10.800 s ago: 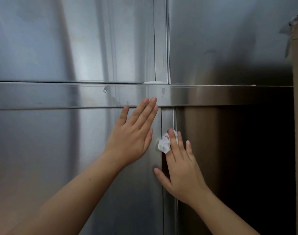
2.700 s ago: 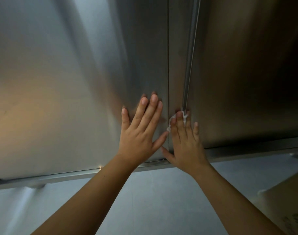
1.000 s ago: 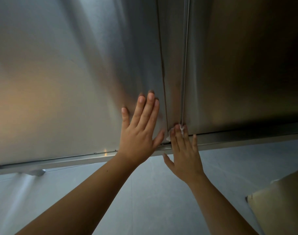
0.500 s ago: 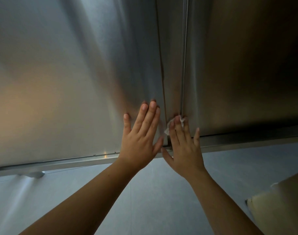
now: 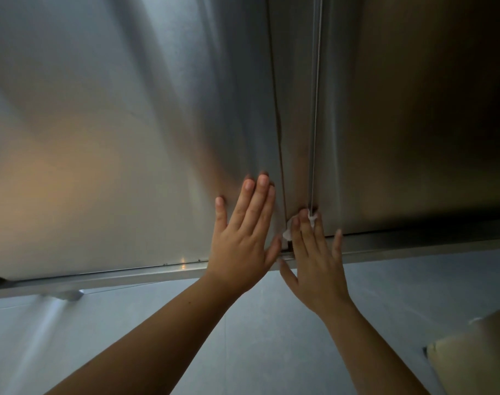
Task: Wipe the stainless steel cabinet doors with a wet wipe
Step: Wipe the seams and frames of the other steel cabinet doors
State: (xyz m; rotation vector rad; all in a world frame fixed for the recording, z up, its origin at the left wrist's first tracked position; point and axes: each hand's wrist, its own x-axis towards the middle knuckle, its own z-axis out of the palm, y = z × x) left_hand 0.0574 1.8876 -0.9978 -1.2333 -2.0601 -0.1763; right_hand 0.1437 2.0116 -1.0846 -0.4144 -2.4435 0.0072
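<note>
A view angled steeply down a pair of brushed stainless steel cabinet doors is shown. The left hand [image 5: 243, 238] is laid flat on the left stainless steel door [image 5: 100, 166] near its lower right corner, fingers straight and together, with nothing held. The right hand [image 5: 317, 263] is placed just beside it, its fingers [image 5: 305, 232] extended and pressing a small crumpled white wet wipe [image 5: 286, 232] against the narrow vertical steel strip [image 5: 297, 109] between the two doors.

Some ten seconds earlier the wipe was pressed high on this strip, just under a horizontal steel band. It is now found at the strip's bottom end, just above the horizontal bottom rail [image 5: 100, 276]. Over the last second the hand was lifted slightly and then brought back down. A short scrubbing pass at the foot of the seam is suggested, and the seam appears to have been covered from top to bottom. The broad faces of both doors probably remain to be wiped.

The wipe is mostly hidden under the fingers; only white scraps are seen, one at the fingertips and one beside the index finger. The right stainless steel door [image 5: 414, 138] lies in deep shadow. The grey floor [image 5: 257, 337] and a corner of a brown cardboard box [image 5: 476, 354] are seen below.
</note>
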